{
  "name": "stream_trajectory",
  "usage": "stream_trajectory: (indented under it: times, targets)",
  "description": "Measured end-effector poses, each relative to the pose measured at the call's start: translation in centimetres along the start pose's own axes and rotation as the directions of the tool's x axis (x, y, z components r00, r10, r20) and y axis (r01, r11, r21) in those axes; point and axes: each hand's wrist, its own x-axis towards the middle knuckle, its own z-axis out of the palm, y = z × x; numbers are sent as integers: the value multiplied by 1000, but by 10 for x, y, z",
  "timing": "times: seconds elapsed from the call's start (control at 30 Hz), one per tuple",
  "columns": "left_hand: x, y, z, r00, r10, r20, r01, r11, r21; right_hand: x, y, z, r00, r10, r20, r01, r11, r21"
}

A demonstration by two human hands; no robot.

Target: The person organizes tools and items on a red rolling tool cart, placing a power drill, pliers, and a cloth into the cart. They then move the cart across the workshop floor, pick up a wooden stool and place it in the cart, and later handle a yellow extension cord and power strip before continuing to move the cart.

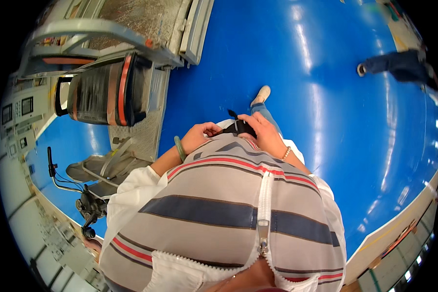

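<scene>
Person standing on a glossy blue floor (326,97), viewed from above the chest. Striped zip-front top in grey, dark blue and red (228,209) fills the lower frame.

Both hands are raised in front of the waist, close together. Left hand (199,135), green bangle on the wrist, has its fingers curled toward a small black strap-like object with a buckle (238,127); it touches the object's left end. Right hand (264,131), bead bracelet on the wrist, is closed over the object's right part, thumb on top. A short black tab sticks up from the object between the hands.

One foot in a pale shoe (261,95) shows beyond the hands.

To the person's left: a black padded seat with an orange stripe (109,90) beside a grey metal frame (112,34). Another person's dark-trousered leg (399,65) is far off, upper right.
</scene>
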Motion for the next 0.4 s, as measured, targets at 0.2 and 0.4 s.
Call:
stream_trajectory:
  times: [0.2, 0.4]
  targets:
    - [126, 101, -54, 994, -84, -73, 62, 962, -266, 140, 61, -122, 991, -87, 100, 87, 996, 8]
    - [256, 185, -106, 942, 47, -333, -34, 998, 43, 290, 128, -228, 935, -34, 353, 72, 993, -94]
